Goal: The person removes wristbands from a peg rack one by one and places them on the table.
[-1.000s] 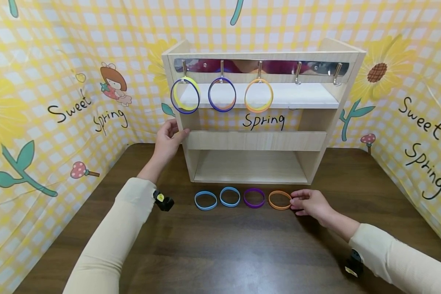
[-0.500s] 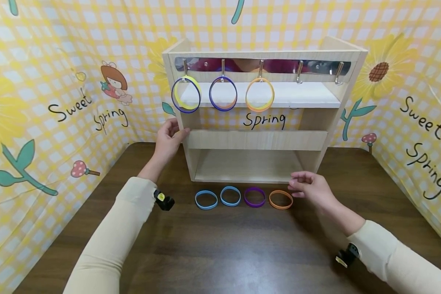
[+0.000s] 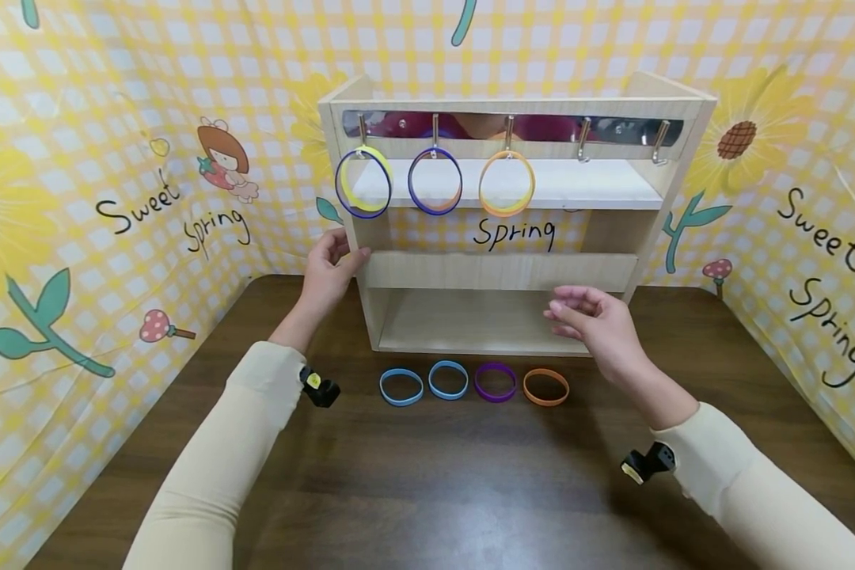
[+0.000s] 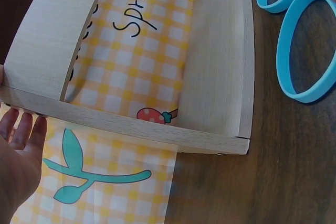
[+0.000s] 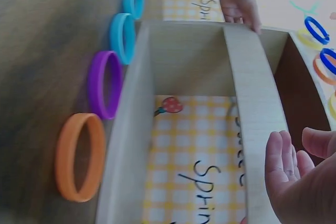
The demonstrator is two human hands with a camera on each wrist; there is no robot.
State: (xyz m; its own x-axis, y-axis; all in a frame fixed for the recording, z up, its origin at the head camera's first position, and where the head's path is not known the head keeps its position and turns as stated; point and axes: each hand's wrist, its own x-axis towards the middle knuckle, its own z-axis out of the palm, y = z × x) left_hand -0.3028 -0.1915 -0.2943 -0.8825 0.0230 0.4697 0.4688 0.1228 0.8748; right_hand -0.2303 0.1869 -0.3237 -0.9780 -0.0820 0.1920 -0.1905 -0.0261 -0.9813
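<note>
My left hand [image 3: 328, 271] grips the left side panel of a pale wooden shelf [image 3: 499, 271], thumb on the front edge and fingers [image 4: 37, 137] on the outer side. My right hand [image 3: 602, 328] is raised in front of the shelf's lower right, fingers loosely bent, holding nothing. On the table before the shelf lie two light blue wristbands, one on the left [image 3: 401, 403] and one beside it [image 3: 448, 396], then a purple wristband [image 3: 495, 399] and an orange wristband [image 5: 65, 166]. The orange one is nearest my right hand, below it.
A metal rail with hooks runs along the shelf's top. Dark blue and yellow bands [image 3: 364, 214], blue and orange bands [image 3: 435, 211], and orange and yellow bands [image 3: 507, 212] hang from three hooks. Two bare hooks [image 3: 583, 141] are on the right. Checked cloth [image 3: 150, 261] surrounds the table.
My right hand has left the side of the orange wristband and risen toward the shelf, without the band. The left hand keeps its hold on the panel.
</note>
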